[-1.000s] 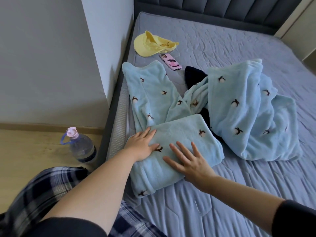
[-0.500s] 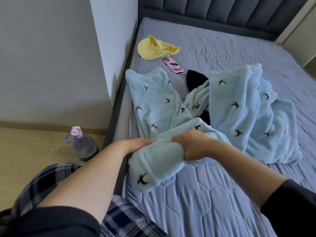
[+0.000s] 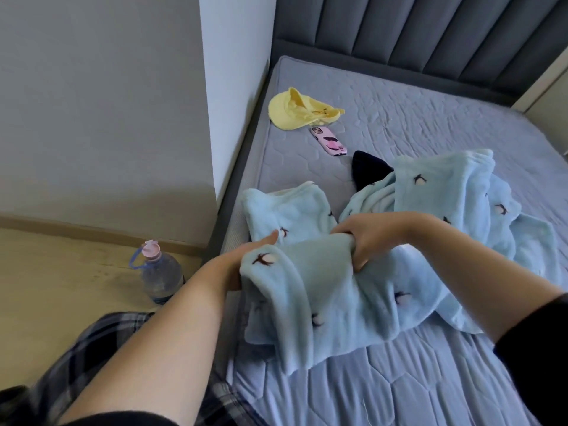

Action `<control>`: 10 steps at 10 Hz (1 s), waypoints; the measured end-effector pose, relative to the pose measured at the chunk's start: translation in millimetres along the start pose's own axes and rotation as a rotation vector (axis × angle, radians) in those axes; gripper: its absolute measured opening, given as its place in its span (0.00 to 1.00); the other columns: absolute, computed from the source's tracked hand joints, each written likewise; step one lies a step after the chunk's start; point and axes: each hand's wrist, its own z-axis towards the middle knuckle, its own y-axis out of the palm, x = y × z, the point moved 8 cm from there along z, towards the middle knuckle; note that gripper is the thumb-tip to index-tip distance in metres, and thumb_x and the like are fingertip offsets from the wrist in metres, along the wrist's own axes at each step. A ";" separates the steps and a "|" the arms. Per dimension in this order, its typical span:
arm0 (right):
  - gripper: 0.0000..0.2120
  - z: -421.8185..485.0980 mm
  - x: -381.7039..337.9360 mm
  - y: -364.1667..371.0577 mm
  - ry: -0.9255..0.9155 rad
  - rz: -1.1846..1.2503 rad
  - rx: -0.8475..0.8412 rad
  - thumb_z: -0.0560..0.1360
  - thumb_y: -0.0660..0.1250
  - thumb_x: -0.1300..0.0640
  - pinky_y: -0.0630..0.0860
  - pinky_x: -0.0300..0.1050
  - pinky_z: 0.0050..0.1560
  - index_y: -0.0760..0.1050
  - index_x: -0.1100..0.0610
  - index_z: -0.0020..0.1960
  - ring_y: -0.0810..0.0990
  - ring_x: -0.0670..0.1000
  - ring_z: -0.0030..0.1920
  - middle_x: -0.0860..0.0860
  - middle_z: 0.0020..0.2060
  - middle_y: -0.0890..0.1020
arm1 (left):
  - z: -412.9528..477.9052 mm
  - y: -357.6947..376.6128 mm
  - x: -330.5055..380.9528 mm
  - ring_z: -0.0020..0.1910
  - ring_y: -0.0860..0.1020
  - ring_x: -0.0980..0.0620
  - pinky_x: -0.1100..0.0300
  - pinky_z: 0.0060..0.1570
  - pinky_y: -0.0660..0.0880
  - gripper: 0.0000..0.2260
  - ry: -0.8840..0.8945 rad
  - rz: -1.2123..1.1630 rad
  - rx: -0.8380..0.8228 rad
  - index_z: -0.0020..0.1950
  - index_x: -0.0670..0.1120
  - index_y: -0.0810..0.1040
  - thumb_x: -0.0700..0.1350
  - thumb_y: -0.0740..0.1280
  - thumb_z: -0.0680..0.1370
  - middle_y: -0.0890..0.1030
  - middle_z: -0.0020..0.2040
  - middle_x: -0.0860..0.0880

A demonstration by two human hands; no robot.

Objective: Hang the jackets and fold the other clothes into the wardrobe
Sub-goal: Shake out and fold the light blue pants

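Pale-blue fleece fills the near-left part of the mattress: the light blue pajama garment, dotted with small dark bird prints, is bunched up and lifted at its top fold, its lower part draping down to the mattress near the left edge. Right hand has its fingers curled tight around the gathered top fold, a firm fistful of fleece. Left hand is at the fold's left end, thumb pointing out over the cloth, fingers tucked behind the fabric and hidden, so how tightly it holds cannot be told. More of the same blue fleece lies heaped toward the mattress's right side, with a dark navy garment poking out from under it. Further up, near the left edge, a yellow cap sits beside a pink phone. Down on the wooden floor, just beside the bed, stands a water bottle.
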 end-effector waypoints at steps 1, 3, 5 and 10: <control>0.12 19.7 -6.1 -30.0 0.007 -0.056 0.132 0.64 0.72 0.56 0.75 0.42 0.42 0.76 0.47 0.46 0.78 0.45 0.42 0.44 0.41 0.80 | 7.8 -24.4 26.7 0.52 0.82 0.48 0.54 0.51 0.75 0.30 0.194 -0.383 -0.129 0.57 0.46 0.82 0.66 0.51 0.78 0.83 0.54 0.42; 0.09 70.0 -11.1 -80.1 0.018 -0.035 0.154 0.64 0.71 0.54 0.75 0.43 0.44 0.79 0.46 0.44 0.79 0.45 0.41 0.44 0.39 0.81 | 20.6 -48.9 42.7 0.54 0.82 0.49 0.54 0.50 0.75 0.30 0.379 -0.638 -0.072 0.59 0.48 0.81 0.70 0.59 0.71 0.83 0.55 0.44; 0.16 108.7 3.5 -94.0 0.112 0.193 -0.020 0.60 0.71 0.58 0.81 0.45 0.42 0.82 0.52 0.48 0.84 0.52 0.43 0.53 0.45 0.85 | 45.4 -52.3 33.7 0.53 0.82 0.48 0.53 0.55 0.76 0.33 0.326 -0.796 -0.061 0.51 0.48 0.84 0.72 0.63 0.62 0.84 0.53 0.45; 0.25 150.2 37.1 -84.4 0.133 0.516 -0.030 0.59 0.74 0.56 0.79 0.40 0.46 0.81 0.56 0.56 0.83 0.51 0.47 0.56 0.50 0.84 | 57.2 -19.2 8.9 0.45 0.84 0.42 0.55 0.45 0.75 0.23 0.180 -1.017 -0.133 0.66 0.42 0.74 0.58 0.55 0.82 0.84 0.46 0.38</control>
